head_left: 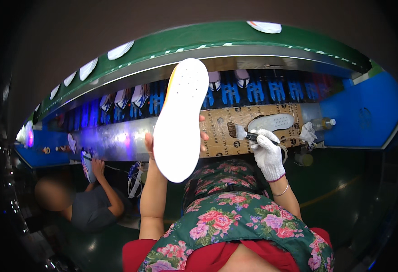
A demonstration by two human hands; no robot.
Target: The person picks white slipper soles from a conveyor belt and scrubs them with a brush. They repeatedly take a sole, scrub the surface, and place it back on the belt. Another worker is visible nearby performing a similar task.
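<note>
I monitor the left hand (149,145) gripping a perforated white shoe sole (183,122); the gloved right hand (268,156) grips a bristle brush (241,132) beside a second sole (270,122).

Left fingers (204,135) partly hidden behind white sole (182,127); co-worker's head (54,194) blurred.

Footwear workshop, production-line type. Long green surface (185,38) bearing white soles (88,69); row of blue racks (255,92) with shoes (242,78); metal bench (135,136), part-covered with printed cardboard (217,131); bristle brush (239,131); second person (92,206) alongside, holding footwear piece (88,167).
</note>
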